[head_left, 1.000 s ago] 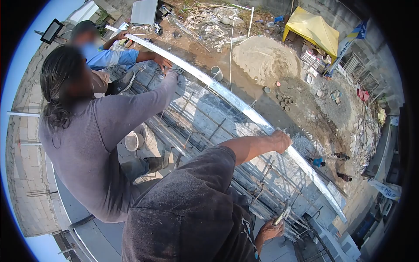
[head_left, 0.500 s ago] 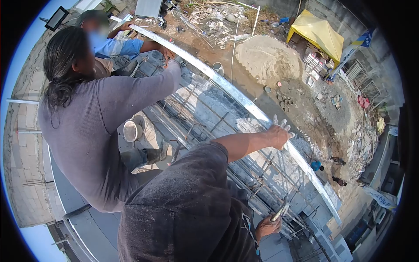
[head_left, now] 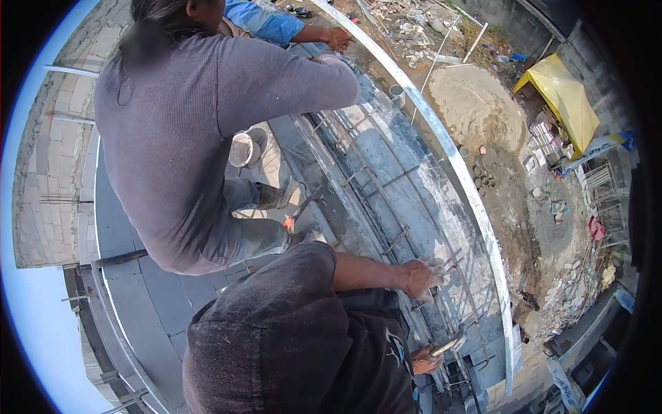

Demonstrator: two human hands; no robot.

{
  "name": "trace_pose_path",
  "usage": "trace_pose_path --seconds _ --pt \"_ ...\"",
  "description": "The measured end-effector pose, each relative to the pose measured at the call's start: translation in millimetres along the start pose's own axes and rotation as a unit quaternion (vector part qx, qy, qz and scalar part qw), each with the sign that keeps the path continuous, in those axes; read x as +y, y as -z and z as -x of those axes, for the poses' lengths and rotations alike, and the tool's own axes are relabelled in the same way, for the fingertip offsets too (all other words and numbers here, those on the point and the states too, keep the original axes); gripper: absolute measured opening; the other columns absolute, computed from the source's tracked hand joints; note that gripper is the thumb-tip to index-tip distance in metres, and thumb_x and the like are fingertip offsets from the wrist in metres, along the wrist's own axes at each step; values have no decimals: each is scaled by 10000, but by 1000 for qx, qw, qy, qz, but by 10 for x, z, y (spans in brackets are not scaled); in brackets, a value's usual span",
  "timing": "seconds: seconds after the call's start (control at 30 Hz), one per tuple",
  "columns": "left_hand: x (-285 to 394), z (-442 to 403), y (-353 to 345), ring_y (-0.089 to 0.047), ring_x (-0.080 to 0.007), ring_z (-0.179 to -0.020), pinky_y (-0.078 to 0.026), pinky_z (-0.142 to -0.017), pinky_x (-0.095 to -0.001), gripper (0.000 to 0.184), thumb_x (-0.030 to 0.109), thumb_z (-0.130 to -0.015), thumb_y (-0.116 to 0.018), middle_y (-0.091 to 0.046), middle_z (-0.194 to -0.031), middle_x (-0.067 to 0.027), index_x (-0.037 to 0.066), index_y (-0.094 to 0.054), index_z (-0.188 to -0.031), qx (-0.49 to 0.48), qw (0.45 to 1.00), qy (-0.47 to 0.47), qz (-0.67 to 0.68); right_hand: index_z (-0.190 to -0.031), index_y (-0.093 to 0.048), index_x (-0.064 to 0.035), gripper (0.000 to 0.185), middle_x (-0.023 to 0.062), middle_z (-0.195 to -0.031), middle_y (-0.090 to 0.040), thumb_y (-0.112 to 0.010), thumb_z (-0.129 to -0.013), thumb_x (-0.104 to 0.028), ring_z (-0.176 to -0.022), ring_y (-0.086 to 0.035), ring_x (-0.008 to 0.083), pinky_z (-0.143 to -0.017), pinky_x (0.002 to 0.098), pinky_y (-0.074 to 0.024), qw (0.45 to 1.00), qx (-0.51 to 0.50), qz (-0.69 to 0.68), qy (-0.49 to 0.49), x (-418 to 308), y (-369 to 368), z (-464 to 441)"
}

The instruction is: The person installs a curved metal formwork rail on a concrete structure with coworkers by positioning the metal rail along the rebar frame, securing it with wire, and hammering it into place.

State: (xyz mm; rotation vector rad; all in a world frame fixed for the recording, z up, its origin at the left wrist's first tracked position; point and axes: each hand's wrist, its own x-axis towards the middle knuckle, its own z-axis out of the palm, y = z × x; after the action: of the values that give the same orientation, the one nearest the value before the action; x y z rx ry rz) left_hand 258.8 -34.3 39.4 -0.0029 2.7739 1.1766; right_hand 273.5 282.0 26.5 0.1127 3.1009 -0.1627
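My left hand (head_left: 422, 277) wears whitish, dusty glove fingers and is held out over the steel bars (head_left: 396, 241). It holds nothing that I can see; its fingers look loosely apart, slightly smeared. Lower down, my right hand (head_left: 425, 360) is closed around a hand tool (head_left: 447, 345) with a pale handle and a curved metal end, perhaps a hammer. The long whitish strip (head_left: 463, 169) curves along the outer edge of the slab, to the right of both hands and apart from them. My dark sleeve and shirt hide part of the bars.
A co-worker in a grey shirt (head_left: 165, 152) crouches at left, arm stretched forward. Behind is another worker's blue sleeve (head_left: 265, 24). A white bucket (head_left: 243, 150) stands beside the legs. Beyond the strip, the ground drops far below, with a sand pile (head_left: 476, 103) and yellow canopy (head_left: 562, 103).
My left hand has left the whitish strip and drawn back over the bars. The view has turned, so the co-workers and strip sit further right. The tool remains in my right hand.
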Motion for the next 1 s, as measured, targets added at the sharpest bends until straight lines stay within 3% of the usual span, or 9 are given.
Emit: trace_pose_path --seconds 0.13,0.37,0.4,0.5,0.6,0.7,0.83,0.87,1.0 --pt "-165 196 -241 -518 -368 -1307 -302 -1159 -525 720 578 -727 -788 -610 -1315 -177 75 -677 -1230 90 993 -73 -19 -1073 -727 -40 365 149 -1136 -702 -719 -915 -369 -1120 -642 349 -979 532 -460 995 79 -10 62 262 -246 -9" --pt "-163 197 -383 -555 -370 -1203 -368 -1063 -534 698 604 -736 -773 -641 -1169 -175 33 -670 -1122 145 987 -67 -14 -1097 -697 -31 383 151 -1113 -700 -670 -941 -380 -1082 -656 346 -935 517 -497 997 33 20 62 326 -239 -66" --pt "-118 198 -276 -512 -375 -1293 -305 -1142 -559 719 609 -753 -756 -623 -1245 -194 26 -667 -1163 71 997 -36 2 -1116 -675 -25 418 158 -1097 -699 -680 -943 -405 -1055 -665 346 -920 519 -504 996 39 15 73 360 -273 -75" --pt "-40 198 -453 -395 -394 -1433 -151 -1217 -634 742 603 -761 -747 -566 -1376 -228 22 -661 -1213 74 997 13 -5 -1137 -655 -8 474 167 -1072 -700 -688 -940 -438 -1004 -682 345 -878 512 -523 991 47 -88 86 474 -518 -119" --pt "150 285 -559 -250 -418 -1522 1 -1210 -703 797 595 -778 -731 -442 -1521 -248 31 -607 -1328 156 985 27 -74 -1142 -657 14 497 175 -1051 -701 -678 -941 -441 -953 -690 355 -815 493 -541 996 43 -48 69 464 -353 -149" --pt "305 477 -727 -202 -443 -1537 -48 -1160 -775 890 593 -793 -695 -330 -1608 -232 104 -473 -1503 192 979 47 -45 -1151 -656 30 508 187 -1036 -701 -663 -947 -435 -915 -690 372 -764 481 -550 998 13 -35 51 279 -212 -149" --pt "353 464 -673 -208 -406 -1542 -157 -1202 -662 789 603 -890 -610 -330 -1615 -207 108 -485 -1491 142 985 94 41 -1154 -655 36 495 200 -1048 -702 -633 -962 -419 -916 -686 384 -781 484 -550 997 -43 -58 28 108 2 -139" --pt "350 450 -717 -227 -389 -1538 -235 -1192 -605 755 607 -919 -573 -351 -1610 -188 108 -498 -1480 151 984 90 -21 -1153 -657 33 495 198 -1047 -702 -631 -961 -422 -918 -688 377 -781 483 -551 997 -54 -50 22 169 -37 -176" --pt "399 463 -581 -261 -382 -1524 -307 -1165 -574 737 614 -904 -590 -383 -1594 -183 122 -536 -1451 126 986 107 -16 -1138 -661 24 484 193 -1042 -700 -615 -967 -427 -922 -695 351 -775 472 -550 990 -66 -118 43 299 -234 -245"
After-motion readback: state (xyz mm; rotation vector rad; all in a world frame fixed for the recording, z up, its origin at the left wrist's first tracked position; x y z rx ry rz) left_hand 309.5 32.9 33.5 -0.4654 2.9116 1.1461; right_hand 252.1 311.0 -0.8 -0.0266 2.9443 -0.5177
